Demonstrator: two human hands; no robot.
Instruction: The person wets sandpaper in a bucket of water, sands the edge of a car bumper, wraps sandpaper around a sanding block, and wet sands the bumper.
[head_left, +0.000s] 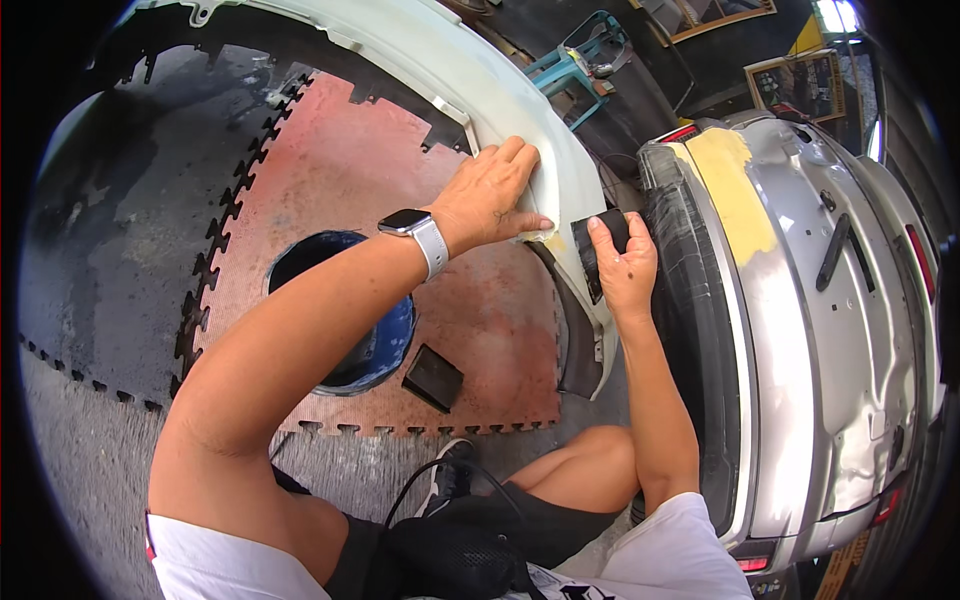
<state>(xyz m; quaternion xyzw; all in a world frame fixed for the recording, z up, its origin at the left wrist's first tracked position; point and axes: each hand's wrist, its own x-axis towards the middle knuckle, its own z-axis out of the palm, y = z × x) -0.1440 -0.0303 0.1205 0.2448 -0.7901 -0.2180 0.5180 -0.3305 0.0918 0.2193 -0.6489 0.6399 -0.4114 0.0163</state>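
Note:
A pale green-white car bumper cover (517, 90) curves across the upper middle, with small yellow filler patches near my hands. My left hand (491, 187), below a watch with a grey band, grips the cover's inner edge, its thumb beside a yellowish patch. On the outer side, my right hand (626, 262) holds a black sanding pad (589, 259) against the cover. The pad's working face is hidden. Under my left forearm stands a blue bucket (394, 330), partly covered by the arm. A dark rectangular block (433, 377) lies on the red mat (495, 315) beside it.
A silver car's rear (795, 315) with yellow filler (731, 187) stands close on the right. Black interlocking mats (135, 195) cover the floor at left. A teal plastic stool (574, 71) stands beyond the cover. My legs are bent at the mat's near edge.

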